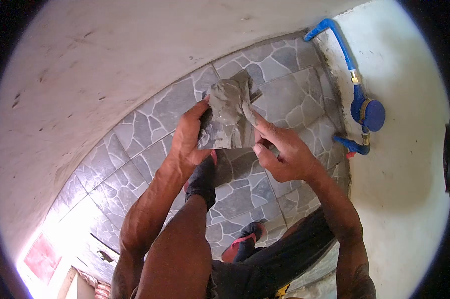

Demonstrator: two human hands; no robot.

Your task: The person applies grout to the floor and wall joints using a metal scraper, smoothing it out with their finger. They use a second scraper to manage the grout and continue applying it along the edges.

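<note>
A flat metal trowel blade (231,138) is held up in front of me over the floor, with a heap of wet grey mortar (227,102) on its face. My left hand (187,132) is closed around its left edge, thumb at the upper corner. On the right side, my right hand (284,152) is closed in a pinch, its index finger stretched along a mortar-smeared strip. What the right fingers grip is partly hidden; a second tool there cannot be made out. A dark edge (256,95) sticks out behind the mortar.
Grey stone-patterned tiles (235,199) cover the floor. A plastered wall (110,60) curves along the left and far side. On the right wall (404,169) sits a blue water meter (372,114) with blue pipes (342,42). My feet in red flip-flops (231,252) are below my hands.
</note>
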